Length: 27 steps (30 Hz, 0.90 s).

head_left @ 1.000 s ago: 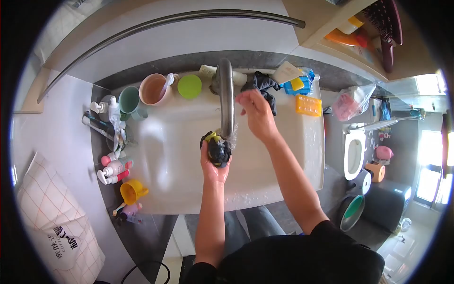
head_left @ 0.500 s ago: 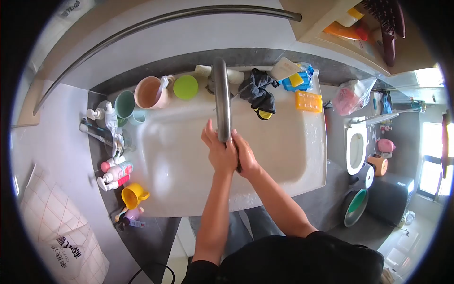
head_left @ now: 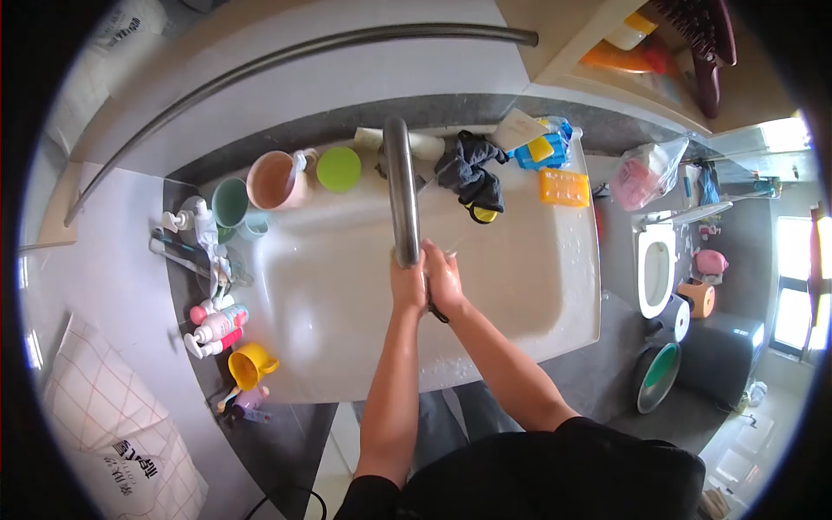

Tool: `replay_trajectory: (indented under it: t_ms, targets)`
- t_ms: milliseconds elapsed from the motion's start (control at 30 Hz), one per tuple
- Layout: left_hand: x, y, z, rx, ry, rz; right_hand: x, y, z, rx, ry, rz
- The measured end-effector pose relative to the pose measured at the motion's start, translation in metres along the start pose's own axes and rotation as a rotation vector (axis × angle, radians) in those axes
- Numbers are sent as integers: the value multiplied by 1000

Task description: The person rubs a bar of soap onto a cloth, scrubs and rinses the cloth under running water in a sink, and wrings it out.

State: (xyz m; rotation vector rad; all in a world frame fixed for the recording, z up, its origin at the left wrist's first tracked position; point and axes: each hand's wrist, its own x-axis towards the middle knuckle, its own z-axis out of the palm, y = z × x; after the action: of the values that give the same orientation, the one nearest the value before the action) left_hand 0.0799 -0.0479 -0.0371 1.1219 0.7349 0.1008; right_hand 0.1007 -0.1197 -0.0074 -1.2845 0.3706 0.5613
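Under the metal faucet (head_left: 401, 191), my left hand (head_left: 409, 284) and my right hand (head_left: 444, 276) press against each other, wet, above the white basin (head_left: 338, 286). The spout covers most of my left fingers. My right hand's fingers are bent in toward the left hand; anything between the palms is hidden. A small dark thing (head_left: 438, 315) shows between the wrists, too little of it to name. Dark wet cloth (head_left: 471, 173) lies on the basin's back ledge, with a yellow and black piece (head_left: 483, 213) at its lower end.
A green round lid (head_left: 339, 169), a pink cup (head_left: 274, 180) and a green cup (head_left: 230, 201) line the back left. Pump bottles (head_left: 221, 322) and a yellow mug (head_left: 250, 366) stand left. An orange tray (head_left: 564, 187) and blue packet (head_left: 544, 152) lie back right. A toilet (head_left: 656, 269) is beyond.
The black and yellow bundle has left my left hand; a yellow and black piece now shows by the dark cloth. My right hand came down from beside the faucet to meet the left.
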Motion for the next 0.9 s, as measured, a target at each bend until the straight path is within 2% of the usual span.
replay_trajectory:
  t_ms: [67,167,233,300,367,400,433,467,500,533,567,600,633,667,700,767,833,900]
  targets:
    - [4,-7,-3,67,76,-68,2,10,0,-58,33,-11]
    - [-1,9,4,-8,65,-90,2,11,5,-84,33,-71]
    - [-11,24,6,71,50,-76,-3,17,10,-100,249,6]
    - [-8,29,7,25,59,-133,0,28,4,-112,194,-57]
    - [-11,31,6,32,70,-101,-6,19,8,-26,31,-117]
    - [-19,33,3,-41,87,-103,-16,16,16,-98,151,-37]
    - [-28,33,0,-120,101,-100,-22,15,11,-101,146,-48]
    - [-15,-13,-23,-248,110,-145,-18,15,6,-412,-11,-93]
    - [-28,-7,-14,-254,98,-128,-16,10,2,-723,-156,-132]
    - [-50,-3,-5,-569,94,-215,-29,-9,2,-921,-263,-205]
    - [-65,4,-4,-885,89,-288,-34,-20,-2,-914,-270,-219]
    - [-79,9,-12,-880,85,-271,-40,-29,-9,-1151,-205,-634]
    - [-96,9,-23,-822,-15,-362,-49,-38,-18,-1364,-117,-1052]
    - [-110,13,-30,-763,-114,-452,-52,-57,-27,-1251,-98,-918]
    - [-118,23,-35,-759,-111,-437,-48,-81,-35,-1135,-86,-789]
    - [-138,43,-45,-624,-133,-474,-32,-112,-45,-1196,344,-836]
    - [-141,57,-50,-591,-74,-456,-10,-133,-53,-1401,427,-984]
    - [-139,62,-60,-434,-134,-384,21,-121,-83,-1487,330,-951]
